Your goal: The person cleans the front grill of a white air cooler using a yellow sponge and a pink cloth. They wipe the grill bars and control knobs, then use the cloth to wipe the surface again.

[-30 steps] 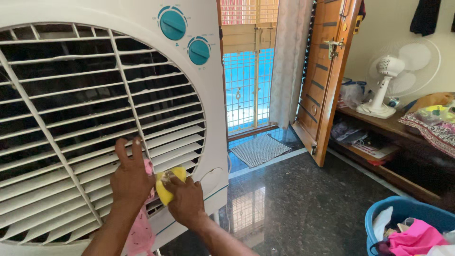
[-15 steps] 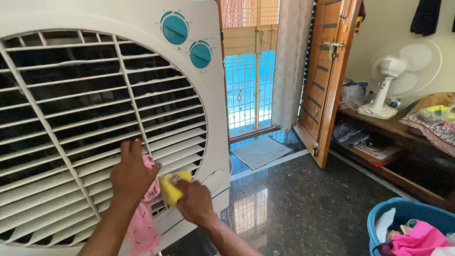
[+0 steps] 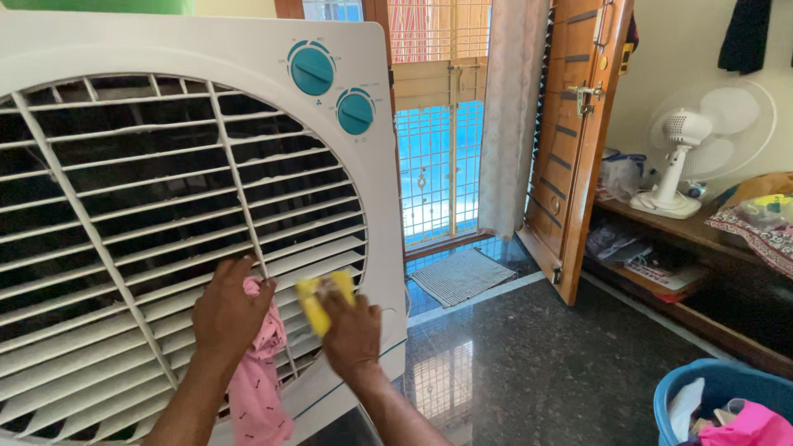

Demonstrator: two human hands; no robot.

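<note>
A big white air cooler (image 3: 190,49) with a slatted round grille (image 3: 124,223) and two teal knobs (image 3: 312,68) fills the left half of the view. My left hand (image 3: 227,314) presses a pink cloth (image 3: 256,380) against the lower slats; the cloth hangs down below the hand. Just to its right, my right hand (image 3: 351,330) holds a yellow sponge (image 3: 312,301) against the grille's lower right rim. Both forearms come up from the bottom edge.
A dark polished stone floor (image 3: 537,355) spreads to the right. A striped mat (image 3: 462,277) lies before a barred doorway with an open wooden door (image 3: 578,140). A white table fan (image 3: 686,157) stands on a low shelf. A blue tub (image 3: 710,396) of cloths sits at bottom right.
Both hands have shifted slightly rightward and upward along the lower grille, the sponge moving toward the rim. The view has also drifted a little.
</note>
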